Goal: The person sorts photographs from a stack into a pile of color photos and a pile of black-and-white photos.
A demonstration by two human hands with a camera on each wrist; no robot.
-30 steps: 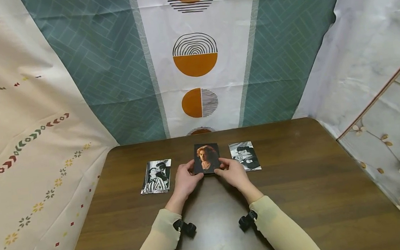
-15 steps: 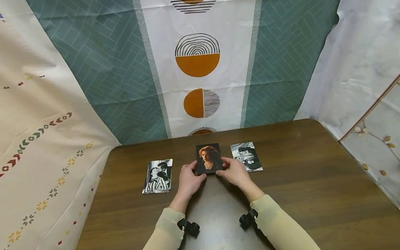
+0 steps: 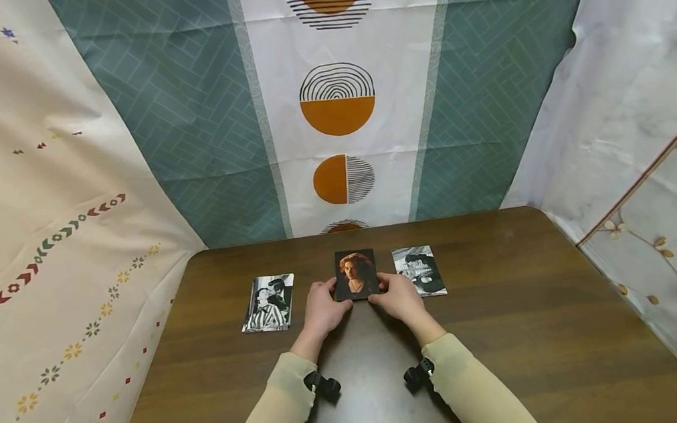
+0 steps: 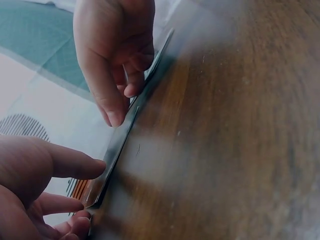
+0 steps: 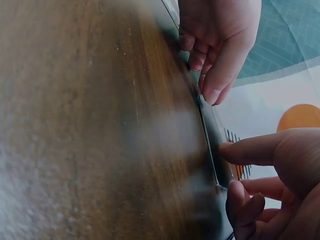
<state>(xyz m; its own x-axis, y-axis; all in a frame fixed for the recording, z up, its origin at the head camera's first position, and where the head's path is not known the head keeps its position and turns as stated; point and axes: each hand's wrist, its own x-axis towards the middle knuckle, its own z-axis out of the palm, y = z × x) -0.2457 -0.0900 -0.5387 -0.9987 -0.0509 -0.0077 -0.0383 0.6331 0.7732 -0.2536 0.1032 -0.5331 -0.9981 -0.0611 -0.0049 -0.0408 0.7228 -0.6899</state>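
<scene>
Facing up: dark, amber-toned portrait card (image 3: 356, 275)

Table (image 3: 525, 336): dark brown wood grain is shown, the far corners rounded, and a pale sheen is thrown right across the near middle!
Left pile (image 3: 267, 305): black-and-white picture cards are stacked here, edges a touch uneven, a striped top printed on the uppermost.
Middle card (image 3: 356, 275): a dark portrait, placed between the other two, low at the wood.
Right card (image 3: 419, 271): black-and-white too, laid slightly askew.
</scene>
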